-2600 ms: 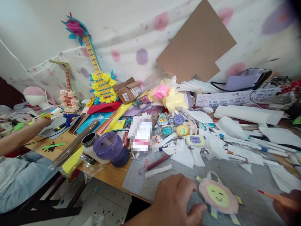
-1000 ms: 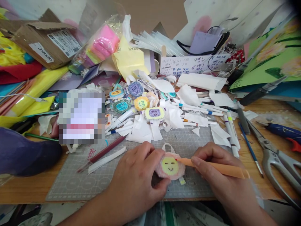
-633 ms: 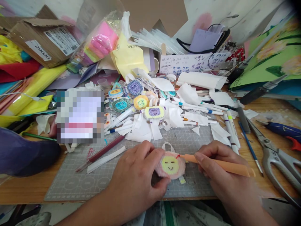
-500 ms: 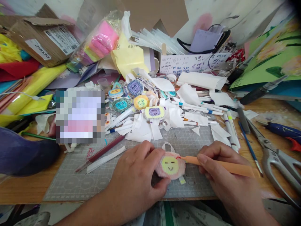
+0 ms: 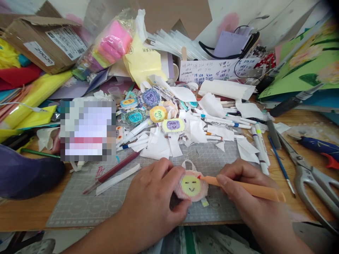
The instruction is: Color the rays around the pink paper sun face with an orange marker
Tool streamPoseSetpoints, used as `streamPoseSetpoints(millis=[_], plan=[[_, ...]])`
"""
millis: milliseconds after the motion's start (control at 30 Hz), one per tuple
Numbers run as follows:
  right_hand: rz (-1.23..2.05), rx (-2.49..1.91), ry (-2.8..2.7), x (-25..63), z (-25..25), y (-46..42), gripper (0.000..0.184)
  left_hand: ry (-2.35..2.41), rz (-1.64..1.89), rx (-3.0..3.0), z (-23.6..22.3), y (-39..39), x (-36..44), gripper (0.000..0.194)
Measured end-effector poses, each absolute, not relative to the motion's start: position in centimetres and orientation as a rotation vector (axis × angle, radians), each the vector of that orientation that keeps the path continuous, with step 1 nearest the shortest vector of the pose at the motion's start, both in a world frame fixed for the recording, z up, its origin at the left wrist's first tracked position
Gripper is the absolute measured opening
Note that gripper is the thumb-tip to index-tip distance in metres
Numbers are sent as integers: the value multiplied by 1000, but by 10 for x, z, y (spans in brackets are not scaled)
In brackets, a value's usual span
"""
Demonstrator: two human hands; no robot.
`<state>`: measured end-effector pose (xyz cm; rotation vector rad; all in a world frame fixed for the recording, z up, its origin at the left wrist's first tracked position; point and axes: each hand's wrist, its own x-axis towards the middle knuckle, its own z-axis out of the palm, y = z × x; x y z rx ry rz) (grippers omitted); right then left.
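Between thumb and fingers, my left hand [image 5: 156,195] grips the edge of a small pink, padded-looking smiley patch [image 5: 191,197] at the front of the cutting mat. It has a yellow middle with a drawn smile, a white loop on top and a small pale tab below. My right hand [image 5: 246,194] is closed around an orange marker [image 5: 261,190], held nearly level. Its red tip touches or almost touches the upper right of the yellow middle. The left side of the patch is hidden by my left fingers.
Behind the grey cutting mat [image 5: 87,208] lie white paper scraps [image 5: 156,146], several similar patches [image 5: 173,126] and white markers [image 5: 226,122]. Scissors [image 5: 302,176] and a thin paintbrush [image 5: 282,167] are at the right. A maroon pen [image 5: 116,169] and a white strip [image 5: 119,179] rest at the left.
The marker and my right hand have shifted slightly left, bringing the red tip from the pink border to the yellow middle. My left hand keeps hold of the patch.
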<state>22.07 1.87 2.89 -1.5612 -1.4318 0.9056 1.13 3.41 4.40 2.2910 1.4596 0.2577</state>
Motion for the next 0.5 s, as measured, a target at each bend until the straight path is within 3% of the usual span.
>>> streamPoseSetpoints(millis=[333, 500], plan=[[985, -1513, -1325, 220, 26, 19, 21, 1433, 307, 2325, 39, 31, 8, 38], [1110, -1279, -995, 222, 27, 18, 24, 1430, 310, 2330, 41, 33, 9, 33]])
